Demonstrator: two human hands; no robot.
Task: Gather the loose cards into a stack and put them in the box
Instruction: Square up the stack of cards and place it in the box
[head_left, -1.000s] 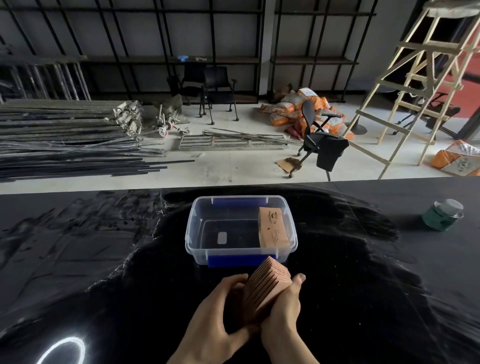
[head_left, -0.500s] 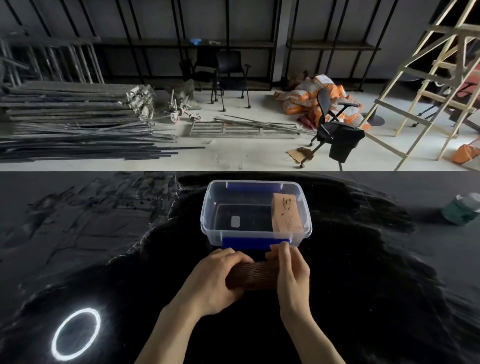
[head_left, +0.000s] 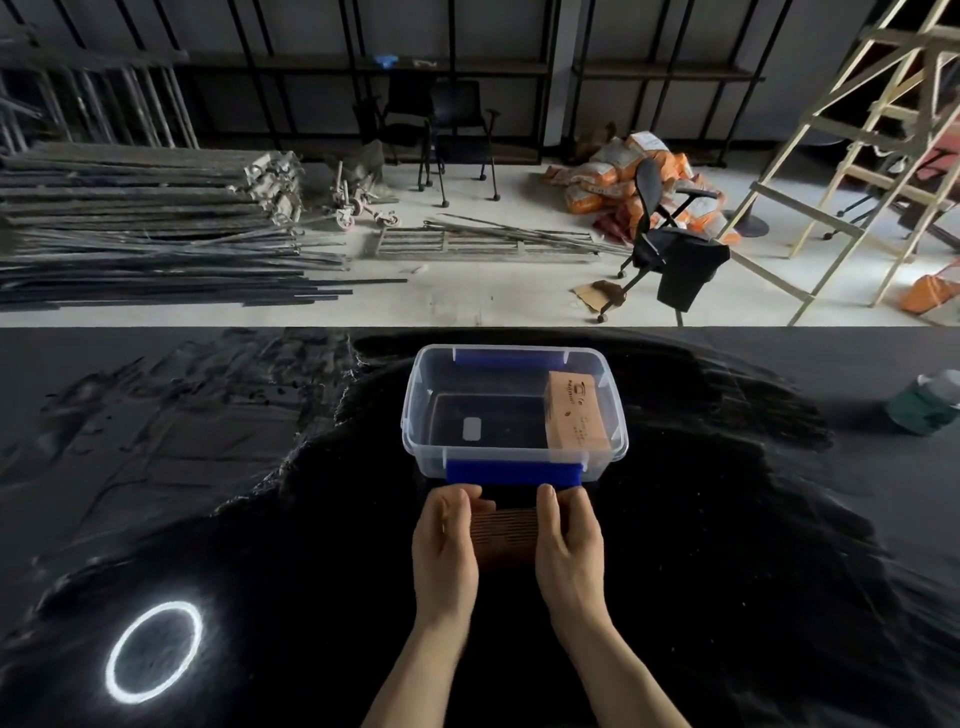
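Head view: at 6 o'clock, your left hand (head_left: 448, 545) and right hand (head_left: 567, 540) press a stack of brown cards (head_left: 503, 531) between them, card edges facing up. The fingers of each hand lie together, flat against the stack's ends, thumbs on the near side. The stack rests on the black table (head_left: 727, 571). Just beyond, at 12 o'clock, stands the clear box (head_left: 415, 415) with blue clips; a brown card packet (head_left: 575, 415) leans against its right wall. At 3 o'clock, well apart, sits a green container (head_left: 922, 408).

Dim foreground, daylit floor (head_left: 467, 301) beyond; a ring-light glare (head_left: 154, 652) (bottom left) and bowed wide-angle edges.
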